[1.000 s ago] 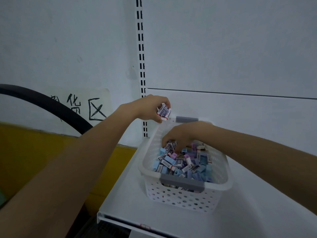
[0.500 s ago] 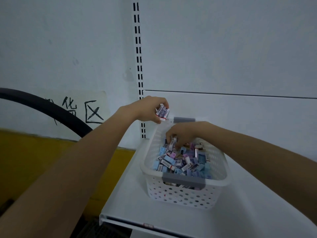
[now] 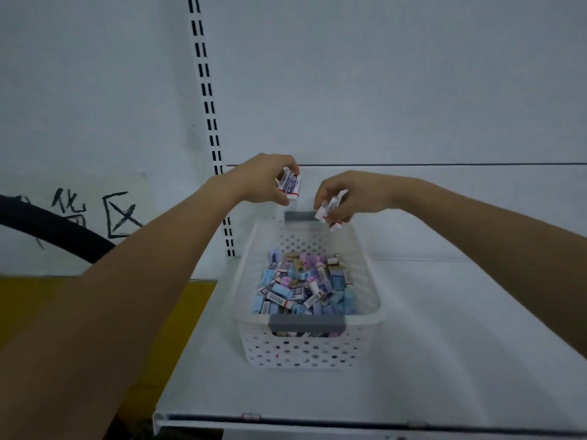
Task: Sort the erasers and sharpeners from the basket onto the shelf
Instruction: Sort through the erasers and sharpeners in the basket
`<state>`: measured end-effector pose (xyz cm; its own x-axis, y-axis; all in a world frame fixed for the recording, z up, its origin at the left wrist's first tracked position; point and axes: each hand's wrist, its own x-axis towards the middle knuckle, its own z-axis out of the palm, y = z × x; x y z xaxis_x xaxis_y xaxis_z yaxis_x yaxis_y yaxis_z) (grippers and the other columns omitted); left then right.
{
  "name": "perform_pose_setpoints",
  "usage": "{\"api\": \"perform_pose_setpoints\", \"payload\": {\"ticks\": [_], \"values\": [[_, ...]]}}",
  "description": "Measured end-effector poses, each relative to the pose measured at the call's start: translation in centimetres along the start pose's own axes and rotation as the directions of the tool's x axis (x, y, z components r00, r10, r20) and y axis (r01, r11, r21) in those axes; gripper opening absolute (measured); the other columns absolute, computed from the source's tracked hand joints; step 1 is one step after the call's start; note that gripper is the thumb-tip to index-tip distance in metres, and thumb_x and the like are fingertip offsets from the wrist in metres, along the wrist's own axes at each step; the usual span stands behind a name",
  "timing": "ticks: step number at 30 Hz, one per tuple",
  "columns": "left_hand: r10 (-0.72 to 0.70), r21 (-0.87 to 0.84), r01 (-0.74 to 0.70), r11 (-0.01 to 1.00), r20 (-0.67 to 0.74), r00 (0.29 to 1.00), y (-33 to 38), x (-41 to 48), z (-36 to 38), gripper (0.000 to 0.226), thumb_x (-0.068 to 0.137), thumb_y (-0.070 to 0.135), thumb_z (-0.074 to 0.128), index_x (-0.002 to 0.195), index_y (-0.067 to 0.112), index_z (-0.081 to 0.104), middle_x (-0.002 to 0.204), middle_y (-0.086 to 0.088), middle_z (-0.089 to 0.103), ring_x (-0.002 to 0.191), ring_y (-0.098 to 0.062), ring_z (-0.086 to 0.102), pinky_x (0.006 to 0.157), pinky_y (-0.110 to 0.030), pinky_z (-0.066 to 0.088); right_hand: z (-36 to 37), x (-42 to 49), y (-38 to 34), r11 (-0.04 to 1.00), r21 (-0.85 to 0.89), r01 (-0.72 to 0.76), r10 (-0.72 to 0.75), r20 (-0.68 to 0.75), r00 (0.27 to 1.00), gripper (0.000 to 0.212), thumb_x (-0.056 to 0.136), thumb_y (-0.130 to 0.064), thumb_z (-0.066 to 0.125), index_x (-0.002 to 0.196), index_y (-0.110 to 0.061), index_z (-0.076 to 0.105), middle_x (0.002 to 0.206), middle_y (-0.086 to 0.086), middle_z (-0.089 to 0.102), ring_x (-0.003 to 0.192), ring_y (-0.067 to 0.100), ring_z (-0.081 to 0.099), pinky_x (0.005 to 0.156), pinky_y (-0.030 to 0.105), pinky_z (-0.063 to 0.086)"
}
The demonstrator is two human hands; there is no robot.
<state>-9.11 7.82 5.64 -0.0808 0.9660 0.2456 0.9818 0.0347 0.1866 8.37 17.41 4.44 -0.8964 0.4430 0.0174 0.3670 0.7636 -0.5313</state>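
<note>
A white perforated basket (image 3: 247, 300) with grey handles stands on the white shelf (image 3: 444, 344). It is full of several small erasers and sharpeners (image 3: 301, 287) in blue, pink and white. My left hand (image 3: 263, 182) hovers above the basket's far left corner and holds a small stack of white erasers (image 3: 289, 183). To its right, over the far handle, my right hand (image 3: 346, 195) pinches two or three white erasers (image 3: 331, 208), lifted clear of the pile.
The shelf's back panel (image 3: 413, 90) rises behind the basket, with a slotted upright (image 3: 209, 115) to the left. A black hose (image 3: 54, 230) and a paper sign (image 3: 95, 217) are on the left wall, above a yellow surface (image 3: 178, 312). The shelf's front edge (image 3: 349, 423) runs below.
My right hand has come up out of the basket with erasers in its fingers. My left hand has stayed above the far left corner with its stack.
</note>
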Motion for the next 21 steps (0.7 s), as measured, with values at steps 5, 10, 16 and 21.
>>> {"api": "perform_pose_setpoints", "payload": {"ticks": [5, 10, 16, 21], "values": [[0.116, 0.025, -0.117, 0.993, 0.044, 0.992, 5.7, 2.3, 0.5, 0.053, 0.076, 0.020, 0.075, 0.123, 0.017, 0.050, 0.121, -0.007, 0.055, 0.086, -0.014, 0.046, 0.076, -0.022, 0.035, -2.9, -5.6, 3.3, 0.993, -0.003, -0.115, 0.114, -0.059, 0.992, 0.022, 0.079, 0.000, 0.066, 0.097, -0.012, 0.061, 0.084, 0.000, 0.064, 0.059, 0.006, 0.064, 0.055, 0.014, 0.050], [0.179, 0.138, -0.197, 0.971, 0.137, 0.974, 12.8, 4.1, 1.3, 0.054, 0.076, 0.020, 0.075, 0.123, 0.015, 0.049, 0.122, -0.007, 0.053, 0.097, -0.018, 0.045, 0.079, -0.025, 0.035, -5.4, -12.6, 7.1, 0.971, -0.089, -0.220, 0.212, -0.095, 0.973, 0.020, 0.078, -0.002, 0.066, 0.096, -0.011, 0.062, 0.080, -0.003, 0.063, 0.052, 0.001, 0.061, 0.053, 0.012, 0.047], [0.236, 0.062, -0.249, 0.967, 0.162, 0.958, 25.3, 6.4, 5.8, 0.050, 0.075, 0.018, 0.074, 0.120, 0.015, 0.051, 0.106, 0.002, 0.049, 0.088, -0.012, 0.045, 0.071, -0.023, 0.037, -8.7, -23.0, 13.9, 0.907, -0.265, -0.328, 0.308, -0.117, 0.944, 0.018, 0.079, -0.012, 0.067, 0.092, -0.022, 0.060, 0.078, -0.012, 0.061, 0.049, -0.001, 0.057, 0.052, 0.008, 0.043], [0.241, -0.129, -0.216, 0.968, 0.227, 0.944, 34.4, 7.5, 11.6, 0.043, 0.078, 0.015, 0.071, 0.116, 0.016, 0.051, 0.089, 0.008, 0.053, 0.077, -0.013, 0.066, 0.059, -0.013, 0.038, -11.3, -31.4, 20.1, 0.862, -0.296, -0.411, 0.380, -0.159, 0.911, 0.018, 0.080, -0.014, 0.065, 0.095, -0.023, 0.061, 0.088, -0.005, 0.065, 0.062, 0.011, 0.058, 0.059, 0.017, 0.042]]}}
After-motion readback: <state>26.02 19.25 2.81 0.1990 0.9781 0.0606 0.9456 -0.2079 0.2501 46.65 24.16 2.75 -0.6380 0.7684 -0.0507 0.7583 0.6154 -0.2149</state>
